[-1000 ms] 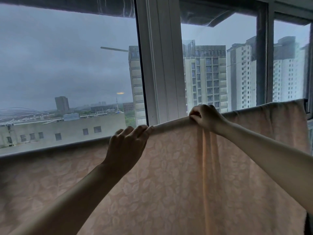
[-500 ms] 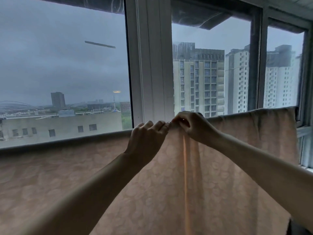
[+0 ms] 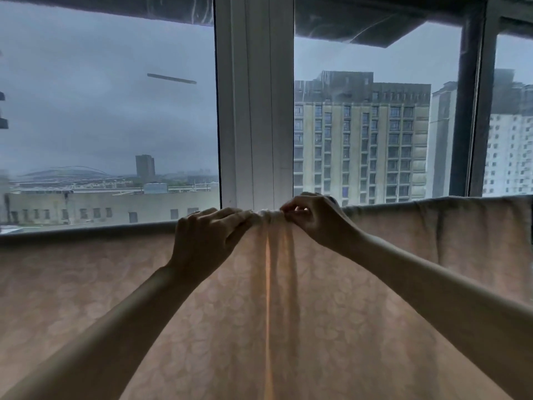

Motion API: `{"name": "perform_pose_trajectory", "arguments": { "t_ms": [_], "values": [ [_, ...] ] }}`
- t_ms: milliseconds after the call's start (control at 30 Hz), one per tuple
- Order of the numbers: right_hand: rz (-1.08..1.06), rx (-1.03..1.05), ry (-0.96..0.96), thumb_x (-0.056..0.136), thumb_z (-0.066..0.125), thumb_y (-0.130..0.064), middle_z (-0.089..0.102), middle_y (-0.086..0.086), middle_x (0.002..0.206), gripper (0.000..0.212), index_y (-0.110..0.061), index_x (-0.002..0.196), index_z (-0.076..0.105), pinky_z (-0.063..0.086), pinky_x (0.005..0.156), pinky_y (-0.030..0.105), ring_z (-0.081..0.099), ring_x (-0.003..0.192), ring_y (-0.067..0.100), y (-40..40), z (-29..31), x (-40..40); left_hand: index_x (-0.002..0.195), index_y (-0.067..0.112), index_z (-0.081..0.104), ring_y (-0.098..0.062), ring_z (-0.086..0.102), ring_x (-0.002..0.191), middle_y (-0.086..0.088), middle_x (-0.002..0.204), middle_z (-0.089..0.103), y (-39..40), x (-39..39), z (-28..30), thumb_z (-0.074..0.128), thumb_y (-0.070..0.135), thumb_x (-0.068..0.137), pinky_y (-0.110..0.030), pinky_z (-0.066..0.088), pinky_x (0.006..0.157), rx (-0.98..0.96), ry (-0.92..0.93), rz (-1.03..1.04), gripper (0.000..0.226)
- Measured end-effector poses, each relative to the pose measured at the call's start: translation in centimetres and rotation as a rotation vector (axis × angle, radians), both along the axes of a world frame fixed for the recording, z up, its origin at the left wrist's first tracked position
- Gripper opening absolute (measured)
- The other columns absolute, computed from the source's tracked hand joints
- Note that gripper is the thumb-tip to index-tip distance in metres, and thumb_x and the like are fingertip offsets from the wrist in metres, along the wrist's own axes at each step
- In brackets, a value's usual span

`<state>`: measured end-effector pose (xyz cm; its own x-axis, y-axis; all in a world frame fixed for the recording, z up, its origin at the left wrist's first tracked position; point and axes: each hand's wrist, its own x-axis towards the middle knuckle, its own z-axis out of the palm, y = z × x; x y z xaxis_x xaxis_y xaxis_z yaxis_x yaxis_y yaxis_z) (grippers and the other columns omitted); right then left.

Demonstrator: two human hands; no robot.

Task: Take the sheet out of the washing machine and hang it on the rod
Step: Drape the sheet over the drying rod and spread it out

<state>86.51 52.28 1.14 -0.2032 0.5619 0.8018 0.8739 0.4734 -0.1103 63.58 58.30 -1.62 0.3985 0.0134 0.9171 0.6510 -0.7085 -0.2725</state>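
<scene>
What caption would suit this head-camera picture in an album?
Both hands, left hand and right hand, bunch the peach sheet along its draped top edge before a rainy city window.

No words, numbers, brands or signs can be read anywhere in the head view. The sheet [image 3: 346, 327] has only a pale leaf pattern, no letters. The buildings [image 3: 360, 145] outside the window show rows of small windows, no signs on them that can be read.
</scene>
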Motion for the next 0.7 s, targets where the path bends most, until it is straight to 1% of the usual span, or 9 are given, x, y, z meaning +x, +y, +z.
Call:
{"name": "perform_pose_trajectory", "arguments": {
  "t_ms": [100,233,300,367,433,500,567,633,700],
  "values": [
    [0.027,0.051,0.034,0.086,0.065,-0.006,0.070,0.000,0.093,0.015,-0.011,0.098,0.073,0.046,0.079,0.008,0.062,0.082,0.004,0.7,0.0,-0.3,0.104,0.027,0.073,-0.011,0.070,0.078,0.010,0.097,0.074,-0.2,-0.4,0.0,0.051,0.047,0.096,-0.028,0.055,0.058,-0.014,-0.016,0.020,0.031],
    [-0.003,0.095,-0.002,0.087,0.061,-0.002,0.069,0.005,0.088,0.014,-0.006,0.095,0.073,0.038,0.075,0.004,0.060,0.080,0.011,0.8,0.2,-0.3,0.104,0.027,0.073,-0.010,0.070,0.079,0.010,0.096,0.074,-0.9,-0.5,0.0,0.052,0.047,0.095,-0.025,0.054,0.057,-0.024,-0.022,0.020,0.031],
    [-0.047,0.106,-0.014,0.088,0.061,-0.001,0.069,0.009,0.087,0.013,-0.003,0.093,0.072,0.039,0.076,0.011,0.061,0.081,0.017,0.6,0.7,0.5,0.104,0.028,0.073,-0.010,0.070,0.080,0.011,0.097,0.073,-1.2,-0.5,0.0,0.053,0.048,0.094,-0.023,0.053,0.058,-0.035,-0.029,0.035,0.030],
    [-0.137,0.126,0.047,0.088,0.059,0.000,0.070,0.013,0.086,0.013,-0.002,0.089,0.072,0.040,0.076,0.021,0.062,0.080,0.023,0.0,1.3,2.8,0.102,0.029,0.074,-0.009,0.070,0.079,0.013,0.096,0.073,-1.4,-0.5,0.1,0.054,0.048,0.093,-0.019,0.048,0.058,-0.023,-0.030,0.060,0.029],
    [-0.264,0.128,0.121,0.089,0.057,0.000,0.070,0.014,0.087,0.015,-0.002,0.088,0.072,0.039,0.077,0.023,0.063,0.082,0.025,-0.8,1.4,6.0,0.102,0.029,0.075,-0.010,0.070,0.076,0.012,0.095,0.074,-1.2,-0.7,0.1,0.054,0.047,0.093,-0.018,0.045,0.058,0.000,-0.025,0.075,0.029],
    [-0.384,0.087,0.151,0.089,0.056,-0.002,0.073,0.012,0.090,0.017,-0.003,0.089,0.073,0.045,0.085,0.030,0.066,0.085,0.027,-1.0,1.2,8.4,0.102,0.029,0.075,-0.010,0.070,0.074,0.011,0.094,0.074,-1.1,-0.6,0.2,0.054,0.047,0.093,-0.018,0.044,0.057,0.011,-0.022,0.066,0.029],
    [-0.446,0.025,0.137,0.090,0.056,-0.006,0.073,0.009,0.091,0.018,-0.008,0.088,0.074,0.047,0.092,0.038,0.065,0.089,0.027,-0.8,1.2,9.2,0.101,0.029,0.075,-0.010,0.070,0.073,0.011,0.093,0.074,-1.1,-0.1,0.1,0.054,0.046,0.093,-0.018,0.045,0.057,0.010,-0.025,0.049,0.028],
    [-0.412,-0.007,0.092,0.089,0.058,-0.009,0.073,0.006,0.094,0.016,-0.012,0.090,0.073,0.048,0.093,0.036,0.065,0.095,0.025,-0.7,1.8,8.5,0.101,0.029,0.075,-0.011,0.070,0.073,0.011,0.092,0.074,-1.1,0.4,0.1,0.056,0.044,0.092,-0.020,0.048,0.056,0.010,-0.025,0.037,0.026],
    [-0.303,-0.051,0.042,0.088,0.061,-0.009,0.071,0.001,0.101,0.014,-0.011,0.097,0.072,0.046,0.092,0.024,0.064,0.099,0.016,-1.0,2.4,7.0,0.101,0.028,0.075,-0.010,0.070,0.073,0.010,0.092,0.074,-1.1,0.5,0.1,0.057,0.043,0.091,-0.020,0.047,0.057,0.013,-0.021,0.036,0.025]
  ]
}}
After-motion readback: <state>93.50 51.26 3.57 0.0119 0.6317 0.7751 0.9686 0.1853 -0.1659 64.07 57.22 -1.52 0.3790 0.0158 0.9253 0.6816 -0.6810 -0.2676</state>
